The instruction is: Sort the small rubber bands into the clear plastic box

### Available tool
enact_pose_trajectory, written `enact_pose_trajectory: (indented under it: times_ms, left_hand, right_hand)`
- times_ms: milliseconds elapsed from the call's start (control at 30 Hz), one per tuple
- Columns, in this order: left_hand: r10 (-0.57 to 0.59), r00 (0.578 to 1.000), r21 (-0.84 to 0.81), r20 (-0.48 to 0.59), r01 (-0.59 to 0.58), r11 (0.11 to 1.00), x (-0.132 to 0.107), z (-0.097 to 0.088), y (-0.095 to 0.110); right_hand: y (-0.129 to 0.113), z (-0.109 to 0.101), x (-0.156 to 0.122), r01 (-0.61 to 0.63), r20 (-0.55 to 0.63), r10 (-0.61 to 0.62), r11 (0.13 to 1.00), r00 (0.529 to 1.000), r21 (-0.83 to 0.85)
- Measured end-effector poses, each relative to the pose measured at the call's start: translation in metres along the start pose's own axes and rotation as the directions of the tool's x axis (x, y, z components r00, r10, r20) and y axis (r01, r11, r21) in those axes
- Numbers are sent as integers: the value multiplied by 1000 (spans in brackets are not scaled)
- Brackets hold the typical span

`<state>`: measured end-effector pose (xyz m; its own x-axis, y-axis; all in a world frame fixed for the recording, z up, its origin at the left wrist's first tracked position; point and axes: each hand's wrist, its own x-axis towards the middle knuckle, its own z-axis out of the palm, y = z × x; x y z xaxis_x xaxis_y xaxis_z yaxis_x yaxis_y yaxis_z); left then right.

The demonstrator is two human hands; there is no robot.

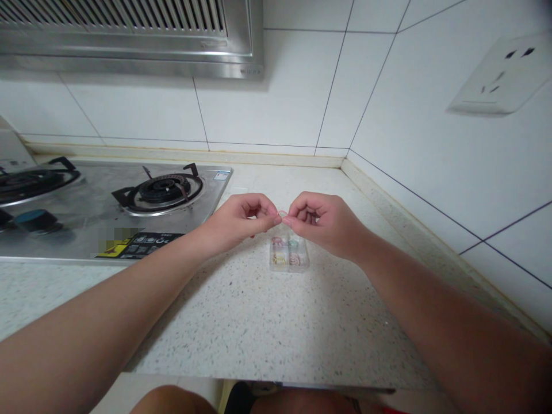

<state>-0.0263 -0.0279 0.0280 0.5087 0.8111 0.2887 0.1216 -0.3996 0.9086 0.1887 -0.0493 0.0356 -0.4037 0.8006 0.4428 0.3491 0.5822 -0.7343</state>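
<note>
My left hand (pixel 252 215) and my right hand (pixel 321 221) meet above the counter, thumbs and forefingers pinched close together. Between the fingertips shows a thin pink loop (pixel 282 213), held from both sides; it is too small to tell its exact kind. Just below the hands lies a small clear plastic box (pixel 288 268) with compartments. Small thin pieces sit in it, sorted by colour: pink (pixel 277 241), green (pixel 294 243), yellow (pixel 279 260) and red (pixel 295 260). My hands partly cover the far end of the box.
A steel gas hob (pixel 207 195) with black burners stands on the left of the speckled counter (pixel 259 322). Behind is a white tiled wall (pixel 276 103), with a range hood (pixel 241 46) above. A socket (pixel 502 75) is on the right wall.
</note>
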Motion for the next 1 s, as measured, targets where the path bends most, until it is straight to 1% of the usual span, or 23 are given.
enact_pose_trajectory:
  times_ms: [400, 1000]
  left_hand:
    - [22, 1000, 8, -9, -22, 1000, 1, 0, 2]
    - [-1, 1000, 19, 16, 1, 1000, -1, -1, 2]
  right_hand:
    - [1, 1, -1, 25, 14, -26, 999, 1000, 30]
    - [3, 1, -1, 30, 12, -30, 999, 999, -35]
